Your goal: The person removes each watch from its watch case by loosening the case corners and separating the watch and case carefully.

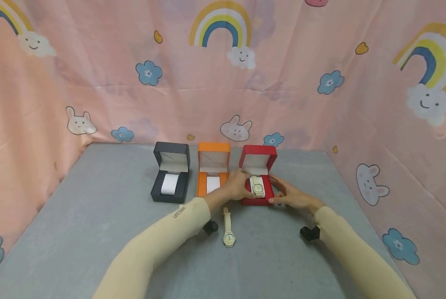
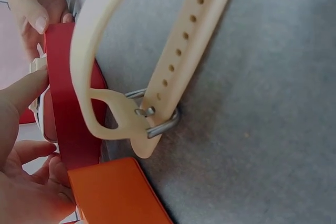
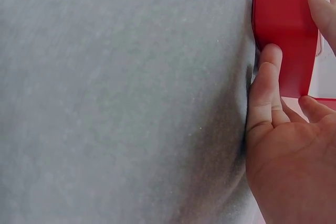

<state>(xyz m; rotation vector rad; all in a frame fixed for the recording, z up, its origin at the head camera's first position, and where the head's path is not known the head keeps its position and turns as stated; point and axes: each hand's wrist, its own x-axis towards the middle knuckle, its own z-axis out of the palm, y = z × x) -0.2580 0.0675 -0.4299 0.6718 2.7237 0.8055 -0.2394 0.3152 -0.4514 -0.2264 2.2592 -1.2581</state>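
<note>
A red watch box (image 1: 256, 202) stands with its lid raised and a square-faced cream watch (image 1: 258, 189) on its white cushion. On its left side, my left hand (image 1: 236, 185) holds the box, with the thumb reaching over the front rim right at the watch. My right hand (image 1: 295, 197) holds the opposite side, thumb at the front corner and fingers along the wall. In the right wrist view, its fingertips touch the red box (image 3: 286, 19). A round-faced watch (image 1: 229, 238) lies nearer me; its buckled cream strap (image 2: 178, 51) looms large in the left wrist view.
Left of the red box stand an orange watch box (image 1: 214, 148) and a black watch box (image 1: 172, 148), both with lids up and bare white cushions (image 1: 169, 184). My left forearm partly covers the orange one. A pink patterned curtain (image 1: 193, 104) borders the grey table (image 1: 96, 232).
</note>
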